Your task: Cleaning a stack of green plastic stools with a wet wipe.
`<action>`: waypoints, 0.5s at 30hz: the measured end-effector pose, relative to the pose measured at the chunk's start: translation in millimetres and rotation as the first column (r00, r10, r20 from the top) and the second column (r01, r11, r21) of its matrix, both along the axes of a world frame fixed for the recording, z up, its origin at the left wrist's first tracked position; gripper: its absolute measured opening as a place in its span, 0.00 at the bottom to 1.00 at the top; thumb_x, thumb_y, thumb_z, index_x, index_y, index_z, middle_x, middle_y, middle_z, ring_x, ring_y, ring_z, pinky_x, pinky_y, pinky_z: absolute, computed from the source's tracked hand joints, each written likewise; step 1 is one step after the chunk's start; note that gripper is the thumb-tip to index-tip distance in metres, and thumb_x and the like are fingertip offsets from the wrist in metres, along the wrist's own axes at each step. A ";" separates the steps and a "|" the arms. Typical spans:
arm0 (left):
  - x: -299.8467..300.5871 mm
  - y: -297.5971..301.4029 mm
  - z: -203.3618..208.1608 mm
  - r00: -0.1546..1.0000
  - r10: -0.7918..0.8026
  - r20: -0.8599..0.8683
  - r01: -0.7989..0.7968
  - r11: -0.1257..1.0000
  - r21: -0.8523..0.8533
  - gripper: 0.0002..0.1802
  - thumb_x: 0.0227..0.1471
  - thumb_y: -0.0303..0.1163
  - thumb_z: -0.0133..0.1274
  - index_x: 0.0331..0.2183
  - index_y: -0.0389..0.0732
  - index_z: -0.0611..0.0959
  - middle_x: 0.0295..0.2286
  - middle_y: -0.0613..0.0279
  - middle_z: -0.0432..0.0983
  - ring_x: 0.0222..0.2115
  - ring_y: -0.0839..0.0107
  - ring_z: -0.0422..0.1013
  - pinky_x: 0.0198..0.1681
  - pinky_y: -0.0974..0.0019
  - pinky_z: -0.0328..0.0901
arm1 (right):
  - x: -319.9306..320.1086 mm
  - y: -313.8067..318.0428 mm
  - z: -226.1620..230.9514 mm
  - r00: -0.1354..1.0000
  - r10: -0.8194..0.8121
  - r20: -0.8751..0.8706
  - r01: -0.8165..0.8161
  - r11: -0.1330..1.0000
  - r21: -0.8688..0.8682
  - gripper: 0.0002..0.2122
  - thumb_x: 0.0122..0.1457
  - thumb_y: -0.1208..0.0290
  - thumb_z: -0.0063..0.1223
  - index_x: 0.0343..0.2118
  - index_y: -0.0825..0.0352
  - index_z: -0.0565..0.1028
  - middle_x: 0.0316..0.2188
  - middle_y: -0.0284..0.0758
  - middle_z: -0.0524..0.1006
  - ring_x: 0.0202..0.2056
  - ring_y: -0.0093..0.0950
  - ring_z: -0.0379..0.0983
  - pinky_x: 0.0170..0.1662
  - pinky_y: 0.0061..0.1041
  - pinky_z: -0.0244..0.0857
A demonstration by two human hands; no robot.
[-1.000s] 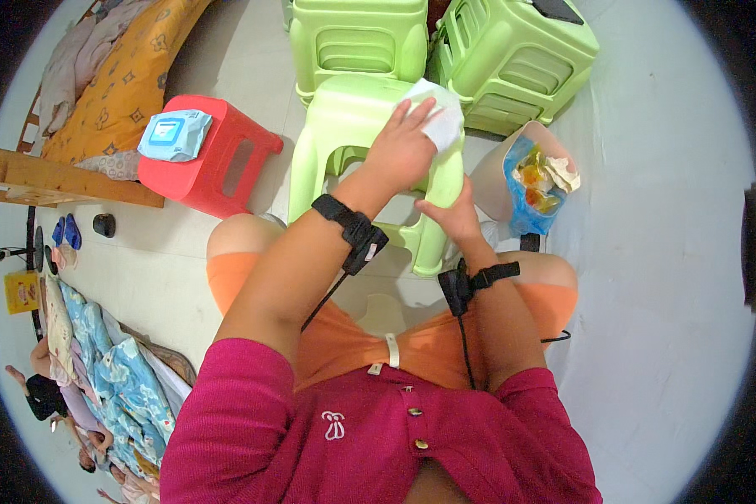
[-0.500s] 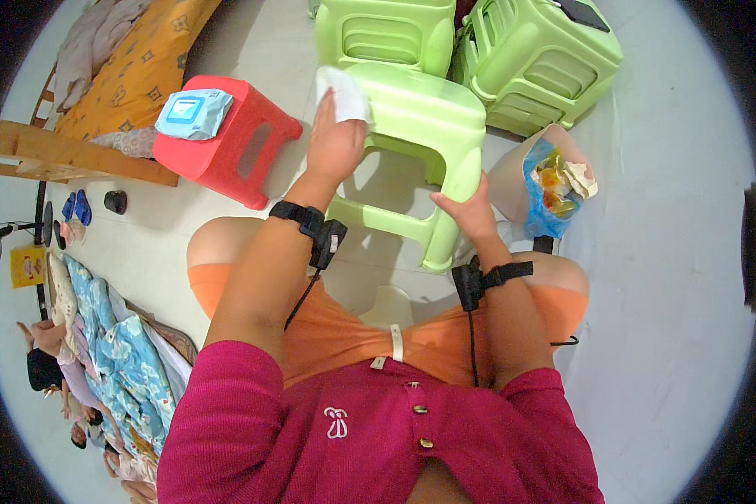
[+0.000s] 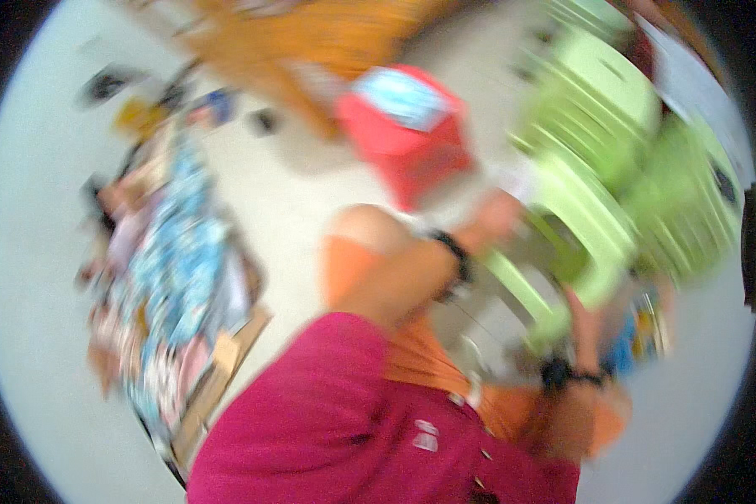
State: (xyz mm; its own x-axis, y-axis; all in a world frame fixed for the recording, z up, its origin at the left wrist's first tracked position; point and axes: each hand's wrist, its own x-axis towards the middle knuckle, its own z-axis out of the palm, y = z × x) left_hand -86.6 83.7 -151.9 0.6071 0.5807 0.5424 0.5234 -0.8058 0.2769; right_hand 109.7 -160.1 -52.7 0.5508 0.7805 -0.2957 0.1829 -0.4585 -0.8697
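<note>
Motion smears the whole view. A light green plastic stool (image 3: pixel 598 220) stands tipped on its side between my knees, its top turned away from me. At its left edge my left hand (image 3: pixel 497 217) is closed on a white wipe (image 3: pixel 517 180), pressed against the stool; the single fingers are blurred. Lower down, my right hand (image 3: pixel 583 315) holds the stool by its near right leg, though its fingers are mostly smeared. Black straps circle both my wrists.
Beyond the left hand stands a red stool (image 3: pixel 420 160) carrying a pale blue wipes packet (image 3: pixel 401 98). More green stools (image 3: pixel 601 97) stand at the far right. A bin with a blue liner (image 3: pixel 623 346) is beside my right wrist. Bedding and people (image 3: pixel 172 252) are at left.
My view has swung left and tilted, so the stools and my hands now appear further right and everything is blurred. Both hands remain at the same stool, the left with the wipe.
</note>
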 end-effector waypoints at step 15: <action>-24.3 -101.6 65.0 0.997 -0.060 0.045 0.074 0.888 -0.454 0.25 0.50 0.29 0.43 0.52 0.38 0.66 0.48 0.51 0.62 0.49 0.48 0.60 0.46 0.55 0.65 | 93.7 -4.4 -27.1 0.999 0.039 -0.001 -0.039 0.990 -0.132 0.37 0.50 0.57 0.61 0.58 0.70 0.55 0.49 0.43 0.67 0.47 0.35 0.68 0.45 0.36 0.66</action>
State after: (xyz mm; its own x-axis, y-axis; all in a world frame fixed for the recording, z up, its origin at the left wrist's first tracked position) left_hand -110.9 -17.9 -86.9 0.6414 0.7266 0.2464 0.4592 -0.6209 0.6353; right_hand 203.4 -164.4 -79.7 0.5211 0.7556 -0.3969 0.2042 -0.5619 -0.8016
